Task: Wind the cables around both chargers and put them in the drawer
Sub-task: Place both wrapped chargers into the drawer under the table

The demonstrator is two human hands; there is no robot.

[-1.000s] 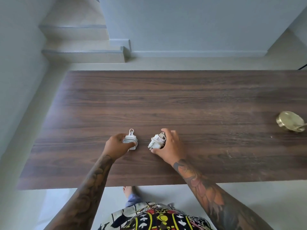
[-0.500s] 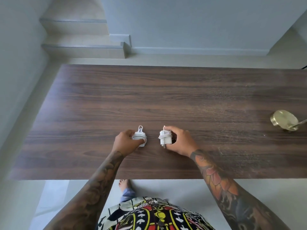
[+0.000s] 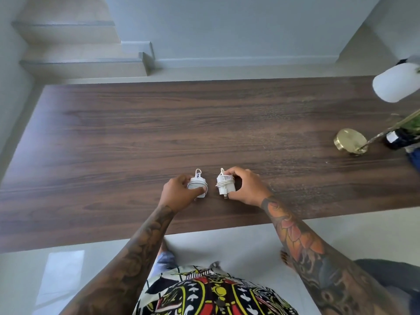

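The left hand [image 3: 178, 193] pinched one wound charger [image 3: 197, 186] near the table's [image 3: 113, 133] front edge. Just beside it, the right hand [image 3: 246, 188] pinched the other charger [image 3: 225, 184].

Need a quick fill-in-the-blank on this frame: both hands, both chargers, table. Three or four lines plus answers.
1. Each hand holds one white ____ with its cable wound around it.
2. The metal prongs show on the charger in the ____ hand.
3. Both chargers sit over a dark ____ table.
4. The round brass lamp base stands near the table's ____ edge.

Missing words: charger; right; wooden; right
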